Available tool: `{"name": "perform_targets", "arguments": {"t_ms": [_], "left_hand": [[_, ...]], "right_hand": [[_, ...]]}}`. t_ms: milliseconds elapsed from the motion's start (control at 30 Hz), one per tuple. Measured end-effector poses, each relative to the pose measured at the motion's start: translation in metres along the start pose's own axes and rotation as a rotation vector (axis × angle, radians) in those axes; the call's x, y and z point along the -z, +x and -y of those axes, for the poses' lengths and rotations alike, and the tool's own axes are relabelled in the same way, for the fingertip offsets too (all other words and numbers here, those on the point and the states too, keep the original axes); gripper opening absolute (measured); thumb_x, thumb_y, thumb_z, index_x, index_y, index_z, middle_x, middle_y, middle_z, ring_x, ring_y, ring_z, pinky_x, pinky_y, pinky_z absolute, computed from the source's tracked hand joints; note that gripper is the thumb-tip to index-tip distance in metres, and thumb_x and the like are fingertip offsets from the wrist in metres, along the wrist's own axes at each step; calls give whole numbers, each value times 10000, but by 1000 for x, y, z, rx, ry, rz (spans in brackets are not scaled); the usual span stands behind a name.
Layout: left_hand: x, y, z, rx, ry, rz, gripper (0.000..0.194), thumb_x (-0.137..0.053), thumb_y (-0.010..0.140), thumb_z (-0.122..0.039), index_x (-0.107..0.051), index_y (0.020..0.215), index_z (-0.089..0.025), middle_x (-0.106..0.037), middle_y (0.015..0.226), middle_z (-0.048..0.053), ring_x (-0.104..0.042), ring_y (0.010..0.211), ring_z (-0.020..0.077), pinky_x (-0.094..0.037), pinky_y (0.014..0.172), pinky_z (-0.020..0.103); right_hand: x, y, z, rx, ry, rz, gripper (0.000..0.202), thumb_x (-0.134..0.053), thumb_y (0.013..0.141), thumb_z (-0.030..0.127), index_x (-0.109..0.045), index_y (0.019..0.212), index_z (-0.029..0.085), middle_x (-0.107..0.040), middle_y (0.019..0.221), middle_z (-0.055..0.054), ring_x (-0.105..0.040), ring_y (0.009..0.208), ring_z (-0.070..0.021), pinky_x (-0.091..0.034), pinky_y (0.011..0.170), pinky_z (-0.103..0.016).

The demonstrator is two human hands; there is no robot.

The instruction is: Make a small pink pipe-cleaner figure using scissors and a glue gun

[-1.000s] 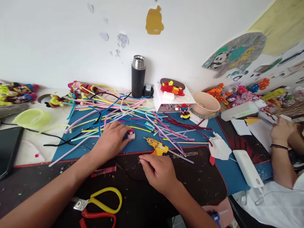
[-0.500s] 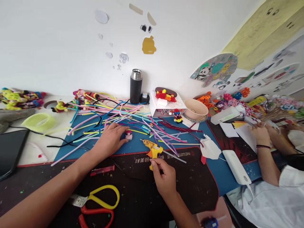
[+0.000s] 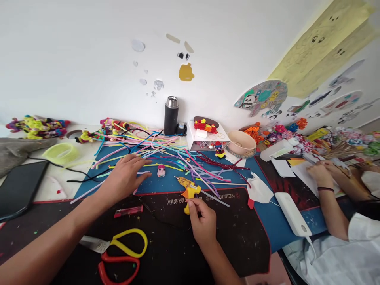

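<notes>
My left hand [image 3: 126, 176] hovers palm down at the edge of a heap of coloured pipe cleaners [image 3: 142, 142], its thumb and fingers apart. Just right of its fingertips, a small pink-and-white doll head [image 3: 161, 171] with dark eye marks lies on the blue mat, untouched. A yellow hot glue gun [image 3: 188, 187] points up and left towards that head. The fingers of my right hand [image 3: 204, 219] pinch the lower end of its handle. Scissors [image 3: 127, 243] with one yellow and one red handle lie on the black mat [image 3: 166, 253], below my left forearm.
Behind the heap stand a black thermos [image 3: 171, 116], a white box [image 3: 206, 140] and a beige bowl [image 3: 242, 142]. A phone [image 3: 22, 190] lies at left. At right are a white power bank [image 3: 293, 213] and a co-worker's hands [image 3: 322, 172] over paper.
My left hand has let go of the doll head and drawn back left. The head stays on the mat. My right hand keeps its hold on the glue gun. The view has tilted slightly.
</notes>
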State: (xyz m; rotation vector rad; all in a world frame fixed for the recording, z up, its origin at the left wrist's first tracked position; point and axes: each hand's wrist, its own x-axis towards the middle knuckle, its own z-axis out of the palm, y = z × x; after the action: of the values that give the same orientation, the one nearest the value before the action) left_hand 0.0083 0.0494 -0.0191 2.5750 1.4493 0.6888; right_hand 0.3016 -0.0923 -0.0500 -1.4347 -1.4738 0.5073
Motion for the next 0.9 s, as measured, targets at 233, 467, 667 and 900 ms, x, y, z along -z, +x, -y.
{"name": "perform_targets", "arguments": {"t_ms": [233, 467, 667, 900], "left_hand": [[6, -22, -9, 58, -85, 29, 395, -558, 1063, -520, -822, 1175, -249, -852, 1132, 138, -725, 1118, 370, -592, 991, 512], [10, -8, -30, 44, -61, 33, 376, -575, 1055, -482, -805, 1228, -239, -839, 1163, 138, -726, 1138, 381, -565, 1072, 545], [-22, 23, -25, 32, 42, 110, 522, -741, 930, -430, -734, 1390, -184, -777, 1313, 204, -642, 1287, 443, -490, 1136, 612], [-39, 26, -21, 18, 39, 121, 373, -701, 934, -366, -774, 1258, -196, -780, 1237, 186, -652, 1221, 421, -508, 1100, 586]], "right_hand": [[2, 1, 1, -33, 30, 4, 310, -619, 1077, 361, -850, 977, 182, -724, 630, -14, -666, 524, -159, -542, 565, -233], [2, 4, 3, -46, 29, 31, 339, -615, 1076, 392, -845, 952, 178, -699, 605, -11, -653, 521, -160, -525, 551, -233], [0, 2, -1, -79, 41, 33, 340, -624, 1073, 407, -846, 962, 175, -714, 625, -17, -649, 534, -160, -509, 554, -236], [0, 3, 0, -82, 31, 50, 349, -619, 1072, 417, -845, 948, 183, -700, 617, -14, -631, 528, -160, -505, 551, -244]]}}
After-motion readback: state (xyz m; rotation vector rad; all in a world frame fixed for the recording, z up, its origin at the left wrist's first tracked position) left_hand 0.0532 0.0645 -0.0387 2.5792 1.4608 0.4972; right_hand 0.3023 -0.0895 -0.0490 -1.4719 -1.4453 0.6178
